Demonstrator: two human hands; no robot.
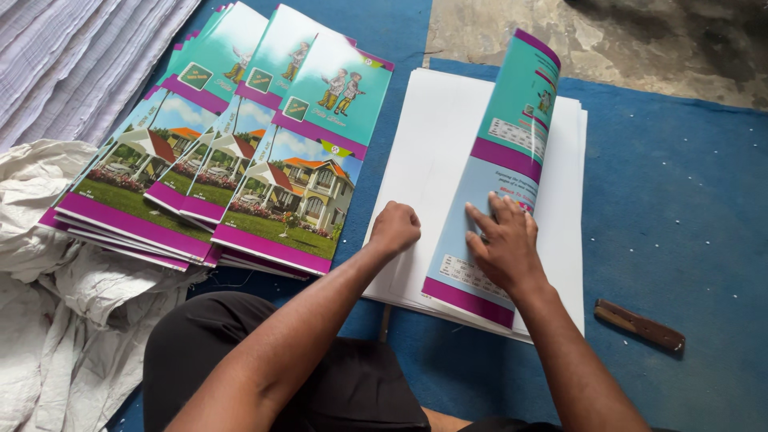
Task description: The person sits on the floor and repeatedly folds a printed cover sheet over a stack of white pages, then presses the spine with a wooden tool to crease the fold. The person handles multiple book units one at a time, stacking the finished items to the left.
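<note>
**One cover mid-fold, a fanned pile already done**

Head view: Sat on a blue mat (680, 184) with a stack of white sheets (432, 144) near its middle. Pressed the right hand (504, 244), fingers spread flat and clamped on nothing, onto the lower half of a printed cover (512, 160) lying along the stack's right edge. Kept the left hand (394, 228) closed in a fist, knuckles down on the white sheets just beside the cover's left edge. Upper half of the cover stood curled upright, not yet creased down. Toward the mat's left edge, fanned a pile of finished covers (240, 160), house picture facing up. Judged as several done and one in hand; remaining count impossible to tell. Wooden stick (640, 326) lay untouched near the mat's right edge.
</note>
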